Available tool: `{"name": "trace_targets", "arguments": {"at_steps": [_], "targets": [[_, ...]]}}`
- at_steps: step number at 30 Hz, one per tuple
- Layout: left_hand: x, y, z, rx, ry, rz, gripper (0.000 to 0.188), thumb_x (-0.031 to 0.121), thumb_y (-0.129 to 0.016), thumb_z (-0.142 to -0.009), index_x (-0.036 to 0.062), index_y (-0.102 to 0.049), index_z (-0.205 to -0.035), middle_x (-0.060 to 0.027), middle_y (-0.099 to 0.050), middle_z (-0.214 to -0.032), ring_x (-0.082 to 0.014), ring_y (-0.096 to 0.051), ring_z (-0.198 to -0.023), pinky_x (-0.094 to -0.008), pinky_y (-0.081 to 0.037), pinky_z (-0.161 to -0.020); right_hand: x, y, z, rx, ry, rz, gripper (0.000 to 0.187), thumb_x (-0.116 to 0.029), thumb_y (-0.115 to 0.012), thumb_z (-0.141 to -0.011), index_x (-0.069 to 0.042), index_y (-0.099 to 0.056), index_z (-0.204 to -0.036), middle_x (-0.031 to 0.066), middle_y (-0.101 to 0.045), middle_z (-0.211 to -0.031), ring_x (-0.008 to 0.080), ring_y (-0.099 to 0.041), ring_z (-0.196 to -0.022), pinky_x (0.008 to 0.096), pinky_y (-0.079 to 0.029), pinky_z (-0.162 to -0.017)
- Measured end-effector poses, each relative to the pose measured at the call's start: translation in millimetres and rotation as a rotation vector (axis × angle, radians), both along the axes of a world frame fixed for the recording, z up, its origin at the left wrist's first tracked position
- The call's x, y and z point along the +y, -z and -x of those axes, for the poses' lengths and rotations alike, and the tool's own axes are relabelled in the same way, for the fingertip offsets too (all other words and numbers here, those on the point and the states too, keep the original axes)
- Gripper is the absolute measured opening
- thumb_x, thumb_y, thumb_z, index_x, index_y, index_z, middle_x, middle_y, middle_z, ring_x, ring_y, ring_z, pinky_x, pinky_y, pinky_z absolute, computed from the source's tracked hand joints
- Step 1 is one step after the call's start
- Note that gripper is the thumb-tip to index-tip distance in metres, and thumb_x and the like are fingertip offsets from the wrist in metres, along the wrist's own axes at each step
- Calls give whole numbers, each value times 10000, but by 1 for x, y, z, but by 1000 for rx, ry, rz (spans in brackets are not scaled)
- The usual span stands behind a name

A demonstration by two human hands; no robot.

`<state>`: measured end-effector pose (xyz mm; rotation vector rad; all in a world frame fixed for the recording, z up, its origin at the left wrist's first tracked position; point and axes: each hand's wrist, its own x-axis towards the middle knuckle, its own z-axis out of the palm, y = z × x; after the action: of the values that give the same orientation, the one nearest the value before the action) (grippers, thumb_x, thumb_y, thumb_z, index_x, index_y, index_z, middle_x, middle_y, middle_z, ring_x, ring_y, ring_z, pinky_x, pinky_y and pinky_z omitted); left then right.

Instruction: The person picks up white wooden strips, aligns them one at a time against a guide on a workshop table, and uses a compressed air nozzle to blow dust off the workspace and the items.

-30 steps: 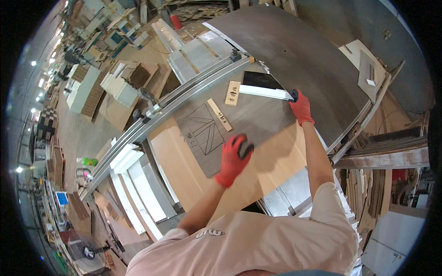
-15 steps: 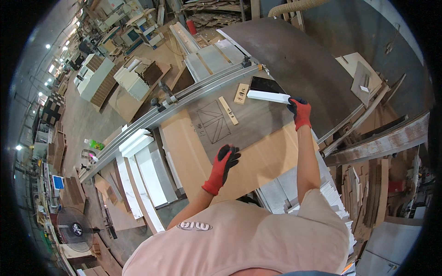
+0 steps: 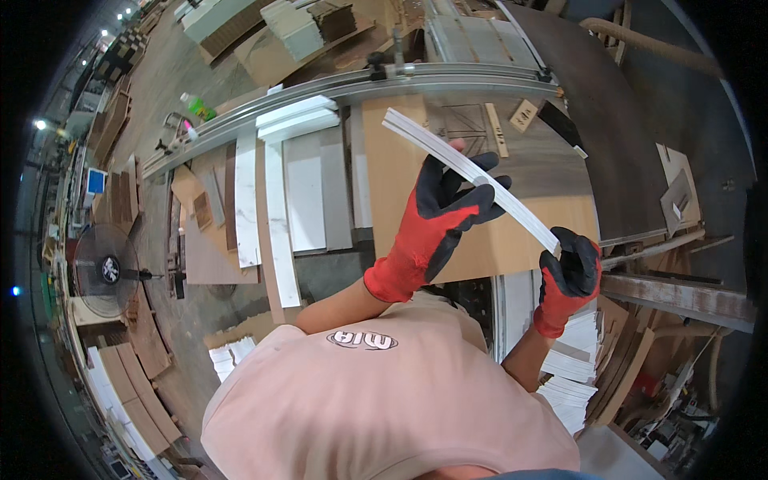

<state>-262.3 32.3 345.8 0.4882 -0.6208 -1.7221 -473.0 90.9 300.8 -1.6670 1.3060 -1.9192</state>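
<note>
A long white strip (image 3: pixel 416 135), with lengthwise lines like grooves or stacked layers, slants across in front of my chest, held in the air. My left hand (image 3: pixel 436 216), in a red and black work glove, is wrapped around its middle; one bare fingertip pokes out of the glove. Gloved the same way, my right hand (image 3: pixel 572 272) closes on the strip's lower right end. Beneath lies a light wood-coloured board (image 3: pixel 552 216) with a grey-brown panel (image 3: pixel 552 172) on it. Two small wooden pieces with dark handwriting, a narrow one (image 3: pixel 496 130) and a shorter one (image 3: pixel 524 116), rest on the panel.
A black flat object (image 3: pixel 562 126) lies beyond the wooden pieces. The saw table's metal rail (image 3: pixel 320 92) crosses the far side. White strips (image 3: pixel 298 118) are stacked at left. A fan (image 3: pixel 108 268) stands far left, and white pieces (image 3: pixel 566 400) are piled by my right elbow.
My right hand has drawn the white strip in from the far right of the panel toward my body. My left hand, free before, now grips its middle. My view has turned.
</note>
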Motion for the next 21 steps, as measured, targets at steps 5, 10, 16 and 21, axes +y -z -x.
{"name": "trace_targets", "arguments": {"at_steps": [5,10,16,21], "targets": [[24,-7,-44,10,-117,-63,584,-53,-642,-906,80,-388,-1415,-166,-557,-1314,-327,-626,-1167,-401,-575,-922,12,-11,-38,170,-67,-47,448,120,-702,-723,0,-630,-1149,165,-646,-1106,293,-663,-1011,390,-533,-892],[47,-14,-81,8,-163,-62,607,-89,-668,-879,77,-399,-1397,-167,-571,-1290,-295,-650,-1132,-325,-576,-862,23,-14,-79,67,-116,14,431,130,-696,-706,15,-639,-1117,171,-651,-1084,308,-666,-994,402,-542,-881],[68,-19,-118,1,-175,-34,655,-87,-683,-870,79,-372,-1423,-169,-566,-1300,-287,-652,-1126,-294,-570,-813,40,-18,-117,95,-119,67,412,103,-674,-728,-3,-638,-1124,161,-652,-1075,290,-672,-959,385,-543,-852],[79,-18,-140,10,-126,3,750,-95,-663,-879,108,-307,-1507,-165,-524,-1362,-285,-619,-1182,-318,-566,-870,56,-21,-131,196,-96,70,418,123,-659,-725,-4,-638,-1123,151,-652,-1094,279,-673,-962,367,-541,-856]]}}
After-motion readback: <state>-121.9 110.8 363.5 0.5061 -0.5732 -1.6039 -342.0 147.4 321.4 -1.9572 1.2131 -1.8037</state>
